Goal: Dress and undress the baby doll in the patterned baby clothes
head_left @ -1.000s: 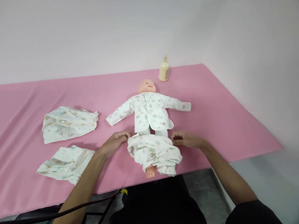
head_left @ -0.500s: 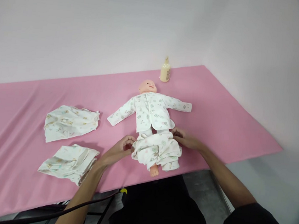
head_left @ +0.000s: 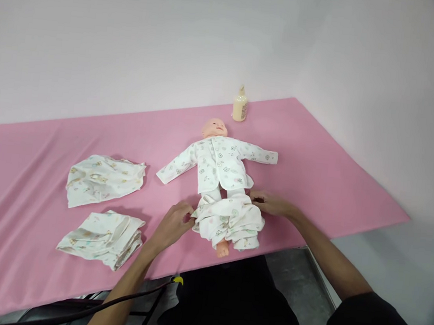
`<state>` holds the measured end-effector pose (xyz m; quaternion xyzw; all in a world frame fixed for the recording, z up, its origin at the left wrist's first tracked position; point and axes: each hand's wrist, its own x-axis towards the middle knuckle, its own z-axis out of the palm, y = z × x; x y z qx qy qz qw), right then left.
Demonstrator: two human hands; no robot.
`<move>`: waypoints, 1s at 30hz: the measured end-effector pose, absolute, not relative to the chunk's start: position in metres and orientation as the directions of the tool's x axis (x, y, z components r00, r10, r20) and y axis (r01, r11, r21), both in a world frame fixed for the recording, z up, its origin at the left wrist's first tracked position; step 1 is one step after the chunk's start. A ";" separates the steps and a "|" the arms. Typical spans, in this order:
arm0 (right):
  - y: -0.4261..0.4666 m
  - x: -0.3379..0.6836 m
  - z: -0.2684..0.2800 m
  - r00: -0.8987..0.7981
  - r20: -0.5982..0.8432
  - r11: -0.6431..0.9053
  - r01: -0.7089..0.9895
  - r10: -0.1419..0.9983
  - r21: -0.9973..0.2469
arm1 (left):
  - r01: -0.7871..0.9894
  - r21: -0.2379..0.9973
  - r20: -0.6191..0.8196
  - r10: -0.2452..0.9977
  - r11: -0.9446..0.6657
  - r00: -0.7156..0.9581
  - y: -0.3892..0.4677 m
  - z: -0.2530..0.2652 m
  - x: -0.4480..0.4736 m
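A baby doll (head_left: 213, 127) lies on its back, head toward the wall, in a white printed jacket (head_left: 222, 163) with both sleeves spread. White printed baby trousers (head_left: 230, 218) are bunched around its lower legs, and one bare foot pokes out below. My left hand (head_left: 175, 223) pinches the trousers' edge at the left side, thumb and fingers together. My right hand (head_left: 269, 203) is closed at the upper right edge of the trousers, its fingertips partly hidden against the cloth.
A pump bottle (head_left: 240, 107) of cream-coloured liquid stands behind the doll's head. Two folded printed cloths, an upper one (head_left: 104, 181) and a lower one (head_left: 102, 238), lie at left on the pink tablecloth (head_left: 310, 157). A dark cable (head_left: 121, 297) crosses near my left forearm.
My left hand has closed its fingers on the trousers' left edge. My right hand has shifted slightly down and stays at the right edge. The doll lies as before.
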<state>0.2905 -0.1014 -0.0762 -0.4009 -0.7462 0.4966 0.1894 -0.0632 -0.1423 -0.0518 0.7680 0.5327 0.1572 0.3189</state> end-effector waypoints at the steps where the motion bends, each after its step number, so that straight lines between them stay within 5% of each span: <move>1: -0.102 0.292 -0.077 -0.610 -0.093 0.208 0.404 0.787 -0.891 | 0.696 0.686 -0.086 0.927 -0.211 0.365 -0.142 -0.050 -0.064; 9: -0.107 0.293 -0.079 -0.543 -0.127 -0.019 0.201 0.830 -0.980 | 0.299 0.946 -0.165 0.979 0.123 0.122 -0.122 -0.046 -0.052; 15: -0.106 0.288 -0.076 -0.611 -0.139 -0.065 0.142 0.779 -0.988 | -0.098 0.939 -0.324 0.944 0.328 0.061 -0.104 -0.061 -0.033; 18: -0.105 0.284 -0.075 -0.586 -0.149 -0.016 0.227 0.796 -0.974 | -0.043 0.930 -0.362 0.930 0.365 0.055 -0.101 -0.062 -0.029; 25: -0.096 0.272 -0.090 -0.248 0.037 0.176 0.565 0.968 -0.806 | 0.459 0.873 -0.229 0.969 0.164 0.089 -0.105 -0.062 -0.029; 30: -0.099 0.267 -0.091 -0.222 0.077 0.194 0.576 0.972 -0.794 | 0.399 0.902 -0.262 0.944 0.164 0.202 -0.101 -0.058 -0.044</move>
